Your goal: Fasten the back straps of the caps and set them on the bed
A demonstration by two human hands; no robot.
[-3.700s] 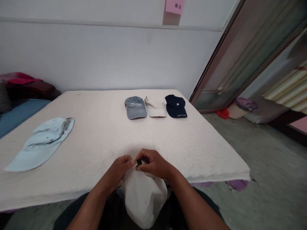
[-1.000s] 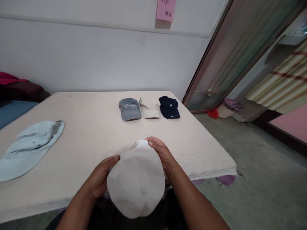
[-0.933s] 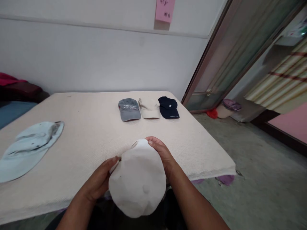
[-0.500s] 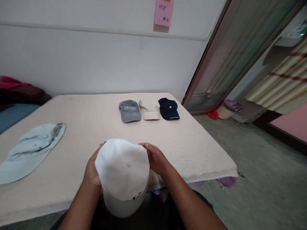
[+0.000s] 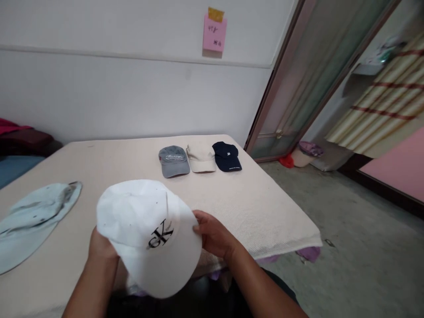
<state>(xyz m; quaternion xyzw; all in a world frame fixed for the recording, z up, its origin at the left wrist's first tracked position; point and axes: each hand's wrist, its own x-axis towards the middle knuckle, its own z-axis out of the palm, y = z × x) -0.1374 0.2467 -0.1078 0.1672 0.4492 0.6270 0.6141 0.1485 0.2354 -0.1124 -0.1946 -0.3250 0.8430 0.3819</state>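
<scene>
A white baseball cap [image 5: 139, 221] with a black "CK" logo is held over the near edge of the table, its brim pointing down and to the right. My right hand [image 5: 212, 232] pinches the brim's right edge between thumb and fingers. My left hand [image 5: 101, 247] is under the crown on the left, its fingers hidden by the cap. Beyond, a grey cap [image 5: 174, 161], a beige cap [image 5: 201, 158] and a navy cap [image 5: 227, 157] sit side by side in a row. A pale blue cap [image 5: 33, 221] lies at the left.
A cream cloth covers the table [image 5: 265, 212], which stands against a white wall. Pink paper [image 5: 214, 34] is taped to that wall. Right of the table are a sliding door [image 5: 298, 66], a bin [image 5: 306, 154] and concrete floor. Dark red and blue items [image 5: 26, 145] lie at the far left.
The white cap has turned so its brim swings to the right and its logo shows clearly. My left hand moved left; my right hand shifted from the crown's side to the brim.
</scene>
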